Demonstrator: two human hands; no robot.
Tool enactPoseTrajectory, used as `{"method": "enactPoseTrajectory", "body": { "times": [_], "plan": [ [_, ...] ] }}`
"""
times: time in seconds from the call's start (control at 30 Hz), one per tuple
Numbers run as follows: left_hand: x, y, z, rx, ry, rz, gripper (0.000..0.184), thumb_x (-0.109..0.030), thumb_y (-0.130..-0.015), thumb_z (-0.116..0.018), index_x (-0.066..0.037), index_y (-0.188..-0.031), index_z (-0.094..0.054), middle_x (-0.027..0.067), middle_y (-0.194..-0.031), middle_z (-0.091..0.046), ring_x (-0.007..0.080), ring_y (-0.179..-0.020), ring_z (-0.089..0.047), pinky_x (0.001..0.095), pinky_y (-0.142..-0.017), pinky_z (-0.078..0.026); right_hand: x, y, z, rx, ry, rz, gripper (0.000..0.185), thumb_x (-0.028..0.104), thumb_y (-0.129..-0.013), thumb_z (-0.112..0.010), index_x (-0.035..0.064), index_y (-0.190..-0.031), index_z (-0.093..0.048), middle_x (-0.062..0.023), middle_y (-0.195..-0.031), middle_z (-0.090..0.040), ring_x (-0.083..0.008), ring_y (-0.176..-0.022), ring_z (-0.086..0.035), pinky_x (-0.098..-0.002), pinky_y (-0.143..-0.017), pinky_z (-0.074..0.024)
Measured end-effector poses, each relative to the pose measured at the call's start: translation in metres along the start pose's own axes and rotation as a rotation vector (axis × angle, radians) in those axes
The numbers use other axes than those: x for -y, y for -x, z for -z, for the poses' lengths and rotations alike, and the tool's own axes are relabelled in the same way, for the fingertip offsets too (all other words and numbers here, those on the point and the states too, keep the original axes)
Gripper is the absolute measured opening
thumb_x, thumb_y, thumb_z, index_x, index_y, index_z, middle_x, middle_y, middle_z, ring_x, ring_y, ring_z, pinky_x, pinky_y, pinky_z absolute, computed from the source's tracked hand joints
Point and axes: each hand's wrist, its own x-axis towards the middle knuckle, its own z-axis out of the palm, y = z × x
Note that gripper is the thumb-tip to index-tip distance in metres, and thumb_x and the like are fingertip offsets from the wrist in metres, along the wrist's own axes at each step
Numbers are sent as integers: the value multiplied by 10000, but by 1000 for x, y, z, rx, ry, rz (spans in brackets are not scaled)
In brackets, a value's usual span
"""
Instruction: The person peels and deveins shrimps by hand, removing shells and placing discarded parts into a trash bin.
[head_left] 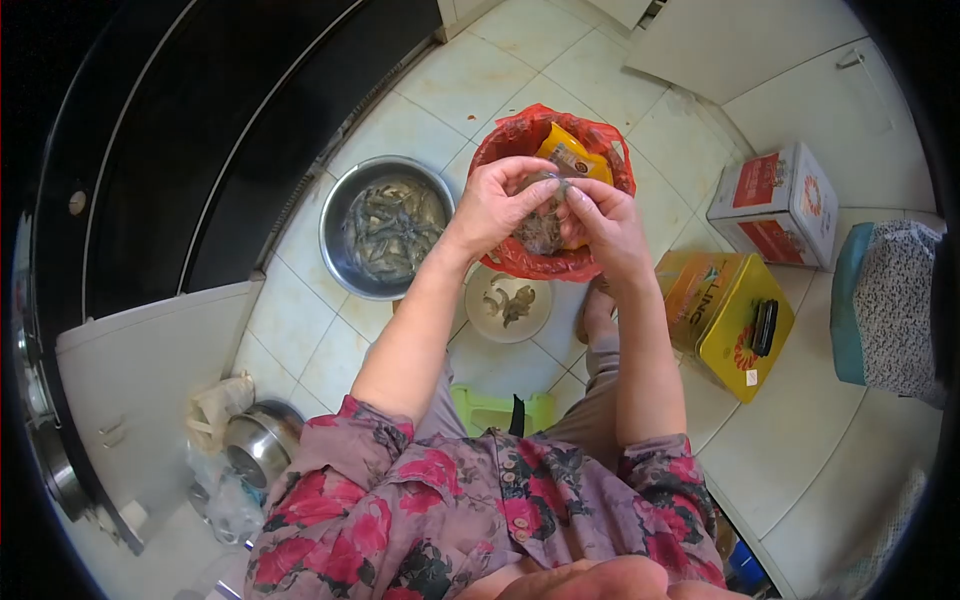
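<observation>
Over a bin lined with a red plastic bag (625, 165), my left hand (497, 203) and my right hand (608, 222) meet, fingertips pinched together. Between them is a small greyish shrimp (553, 184), mostly covered by the fingers. Inside the bag lie a yellow packet (572, 150) and a heap of greyish shells (540, 235). To the left stands a metal basin (330, 235) with many whole shrimp (395, 230) in it. Below the bin, a pale bowl (480, 325) holds several shrimp pieces (515, 302).
A green stool (470, 410) is between my legs. On the right stand a yellow tin (705, 310) with a black object (764, 328) on its lid, and a white-and-red box (775, 205). Metal pots (262, 440) and plastic bags (220, 410) lie at lower left, beside cabinets.
</observation>
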Motion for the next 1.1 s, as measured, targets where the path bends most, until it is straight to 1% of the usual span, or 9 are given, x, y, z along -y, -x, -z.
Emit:
{"method": "enactPoseTrajectory", "body": {
  "times": [0.07,0.13,0.2,0.3,0.5,0.63,0.93,1.03,1.1],
  "plan": [
    [-4,-1,6,206,169,252,215,-121,-894,-641,8,-1064,-619,48,-858,-661,84,-669,-605,227,-632,-510,0,-2,-1,42,29,-9,210,171,-922,-591,-12,-1015,-635,-27,-763,-626,-74,-589,-558,-215,-524,-452],
    [-5,-1,5,175,209,251,188,-121,-898,-636,2,-1041,-628,31,-768,-654,70,-587,-587,197,-560,-498,-2,-3,-3,79,57,-16,202,168,-916,-598,-1,-1020,-634,-37,-774,-630,-91,-603,-569,-229,-541,-463],
    [-7,-2,6,71,320,340,164,-146,-910,-621,-5,-993,-629,10,-696,-622,59,-552,-562,182,-508,-474,-7,-6,-10,-110,771,569,164,134,-881,-613,34,-1008,-641,-73,-796,-629,-178,-643,-603,-284,-591,-496],
    [-9,-3,14,88,196,422,172,-180,-926,-599,-11,-946,-622,-2,-654,-588,50,-502,-525,180,-440,-438,-9,-7,-15,-137,1023,683,138,122,-828,-626,57,-948,-643,-108,-823,-619,-261,-705,-613,-342,-645,-514],
    [0,1,20,141,28,524,195,-208,-926,-595,-14,-915,-611,-4,-652,-580,30,-486,-516,166,-394,-400,-10,-2,-21,-10,1329,520,120,140,-790,-608,39,-732,-579,-125,-726,-614,-300,-677,-629,-395,-620,-517],
    [-8,3,17,152,-63,567,206,-209,-920,-599,-4,-924,-610,-4,-654,-583,39,-483,-524,178,-411,-421,-16,-4,-19,4,1291,507,146,121,-785,-589,29,-675,-561,-150,-668,-607,-321,-638,-629,-421,-606,-514],
    [-9,5,17,168,-50,374,201,-175,-901,-608,22,-935,-627,29,-657,-610,75,-511,-578,216,-457,-484,-9,-6,-19,-15,1037,410,143,84,-797,-563,-25,-704,-569,-225,-690,-612,-363,-648,-625,-407,-582,-501],
    [-9,5,18,198,-55,327,174,-160,-900,-610,8,-935,-640,20,-666,-620,69,-537,-587,212,-486,-490,-4,-5,-18,-39,909,279,162,76,-827,-541,-47,-728,-577,-218,-649,-602,-319,-571,-623,-377,-552,-489],
    [-10,7,18,223,-50,219,159,-147,-897,-616,1,-946,-649,20,-690,-638,65,-572,-599,211,-530,-503,-2,-6,-14,-40,679,133,193,90,-854,-528,-49,-740,-598,-158,-587,-602,-207,-509,-605,-321,-511,-474]
  ]
}}
